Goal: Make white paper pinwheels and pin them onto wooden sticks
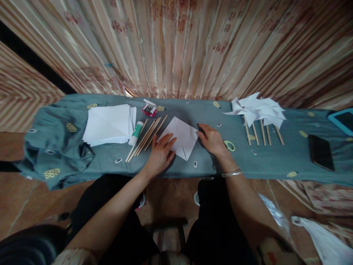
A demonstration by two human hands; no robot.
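A white square sheet of paper (184, 137) lies turned like a diamond on the cloth, with cut lines running inward from its top and bottom corners. My left hand (161, 151) rests on its left side, fingers spread and lying flat. At the right corner, my right hand (211, 139) has the paper's tip between thumb and fingers. Green-handled scissors (229, 145) lie beside my right hand, their blades hidden under it. Several wooden sticks (146, 138) lie just left of my left hand, next to a glue stick (136, 133).
A stack of white paper (107, 124) lies at left; a small open red box (149, 109) stands behind the sticks. Several paper pinwheels (259, 108) on sticks lie at right, near a dark phone (321, 152) and a blue-framed device (343, 120). A curtain (176, 51) hangs behind.
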